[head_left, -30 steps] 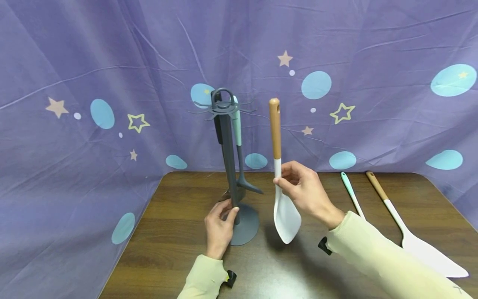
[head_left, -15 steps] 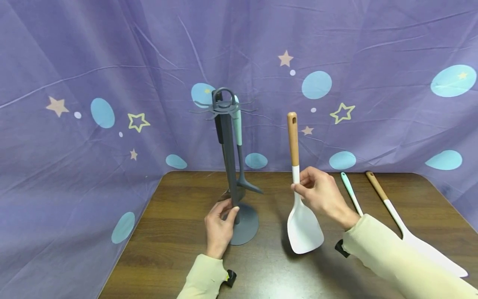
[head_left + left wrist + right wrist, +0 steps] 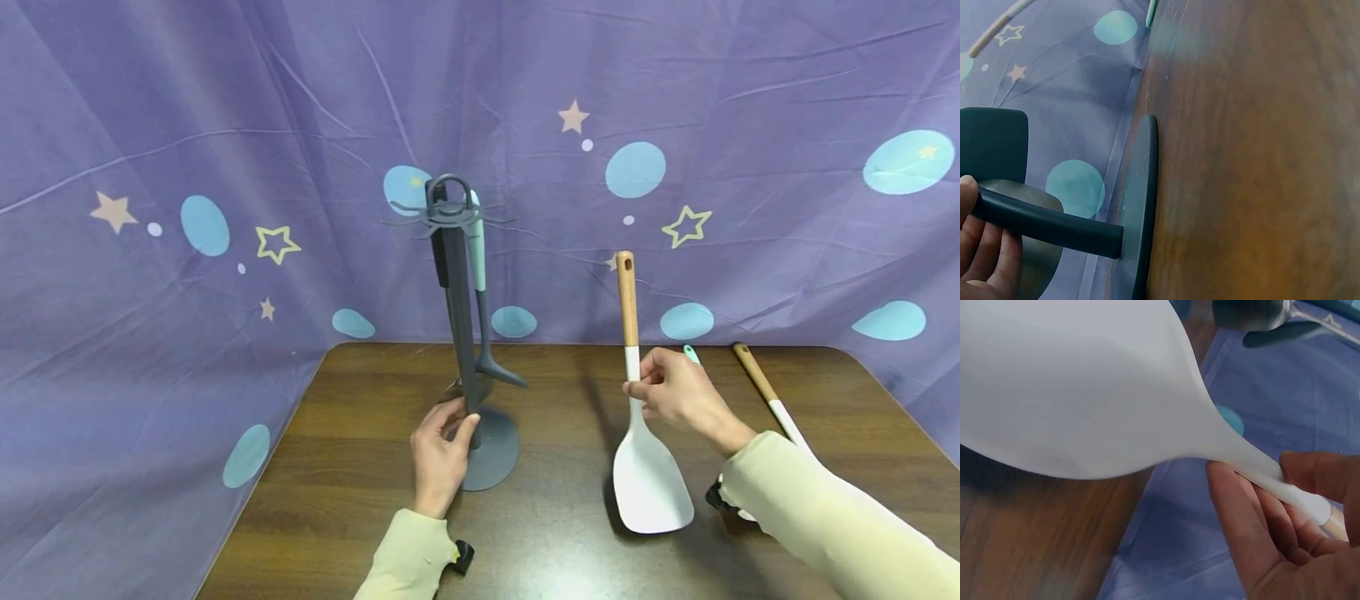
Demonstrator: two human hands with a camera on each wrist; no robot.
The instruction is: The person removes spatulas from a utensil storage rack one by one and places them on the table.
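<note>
Purple curtain (image 3: 300, 108) backs the stand (image 3: 462, 317), gripped by the left hand (image 3: 438, 450); the right hand (image 3: 682, 398) pinches the white spatula (image 3: 649, 483), now farther right of the stand, so unhung

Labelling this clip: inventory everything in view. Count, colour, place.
Wood-grain table: 1, brown, below
Star-and-oval-patterned fabric backdrop: 1, purple, behind table
Round-based hook stand: 1, dark grey, on table
Metal-headed utensil: 1, black handle, on stand
Slim-handled turner: 1, mint and grey, on stand
Wooden-handled broad spatula: 1, white, right of stand
Wooden-handled utensil: 1, brown and white, table's right, partly hidden
Slim-handled utensil: 1, mint, table, mostly hidden
Wrist devices: 2, black, at cuffs
Long sleeves: 2, pale green, forearms
Left hand: 1, bare, gripping stand
Right hand: 1, bare, gripping spatula
</note>
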